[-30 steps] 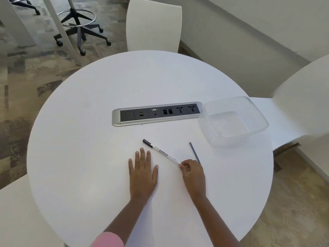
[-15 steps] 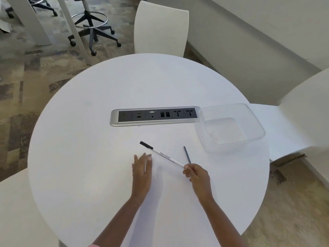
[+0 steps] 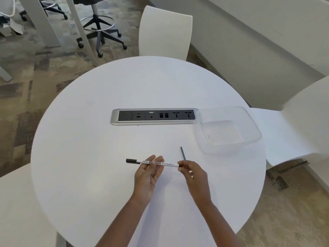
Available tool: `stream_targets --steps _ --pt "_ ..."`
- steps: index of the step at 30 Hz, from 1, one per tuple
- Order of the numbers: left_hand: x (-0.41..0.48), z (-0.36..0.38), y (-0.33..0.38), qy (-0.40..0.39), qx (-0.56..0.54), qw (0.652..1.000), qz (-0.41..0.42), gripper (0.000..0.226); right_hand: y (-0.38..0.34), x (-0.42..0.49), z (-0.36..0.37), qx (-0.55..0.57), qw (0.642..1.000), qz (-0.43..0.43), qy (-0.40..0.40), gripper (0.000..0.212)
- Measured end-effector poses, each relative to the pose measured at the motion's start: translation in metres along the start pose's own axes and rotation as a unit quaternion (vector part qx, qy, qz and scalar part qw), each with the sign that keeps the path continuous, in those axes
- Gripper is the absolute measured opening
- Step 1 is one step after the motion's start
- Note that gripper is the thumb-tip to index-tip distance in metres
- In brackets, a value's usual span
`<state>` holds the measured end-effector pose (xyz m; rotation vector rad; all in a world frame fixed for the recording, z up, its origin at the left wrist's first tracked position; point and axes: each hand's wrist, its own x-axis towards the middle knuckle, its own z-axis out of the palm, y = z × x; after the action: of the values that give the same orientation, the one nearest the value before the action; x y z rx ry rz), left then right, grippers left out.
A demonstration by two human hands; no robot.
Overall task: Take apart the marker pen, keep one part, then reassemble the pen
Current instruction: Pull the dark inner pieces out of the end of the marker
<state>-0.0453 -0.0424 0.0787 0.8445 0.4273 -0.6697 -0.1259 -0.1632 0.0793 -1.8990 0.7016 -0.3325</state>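
A white whiteboard marker pen point(image 3: 167, 164) with a black cap at its left end is held level above the round white table point(image 3: 89, 139). My right hand point(image 3: 193, 172) pinches its right end between thumb and fingertips. My left hand point(image 3: 148, 172) is palm-up under the pen's middle, fingers spread and touching the barrel without closing on it. A thin dark grey rod point(image 3: 183, 153), a loose pen part, lies on the table just beyond my right hand.
A clear plastic container point(image 3: 229, 129) stands at the right of the table. A silver power and data socket strip point(image 3: 154, 116) is set in the table's middle. White chairs stand behind and to the right.
My right hand lifted the pen off the table and turned it level. My left hand rose from lying flat, turned palm-up and came under the barrel.
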Motion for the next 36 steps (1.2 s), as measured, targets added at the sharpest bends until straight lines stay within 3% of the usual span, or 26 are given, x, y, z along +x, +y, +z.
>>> stream_targets --steps 3,7,19,24,27,31,36 --pt "-0.003 0.002 0.001 0.009 -0.011 1.0 0.008 0.011 0.002 0.001 0.002 -0.135 0.986 -0.093 0.011 0.012" --pt "-0.008 0.004 0.0 0.007 0.011 1.0 0.011 0.012 0.004 0.005 0.002 -0.294 0.924 -0.237 0.055 0.021" --pt "-0.017 0.016 0.001 0.008 0.025 0.999 0.031 0.011 -0.005 0.015 -0.003 -0.365 0.86 -0.355 0.042 0.024" --pt "-0.017 0.02 0.005 -0.004 0.044 0.998 0.034 0.012 -0.009 0.017 -0.006 -0.364 0.868 -0.337 0.014 0.027" --pt "-0.017 0.021 0.007 -0.011 0.067 0.997 0.048 0.013 -0.012 0.014 -0.003 -0.321 0.898 -0.301 -0.003 0.029" --pt "-0.016 0.021 0.01 -0.021 0.099 0.993 0.062 0.016 -0.017 0.01 -0.002 -0.227 0.951 -0.206 -0.047 0.035" --pt "-0.016 0.022 0.015 -0.042 0.131 0.988 0.07 0.019 -0.036 0.01 -0.01 -0.151 0.977 -0.069 -0.134 0.023"
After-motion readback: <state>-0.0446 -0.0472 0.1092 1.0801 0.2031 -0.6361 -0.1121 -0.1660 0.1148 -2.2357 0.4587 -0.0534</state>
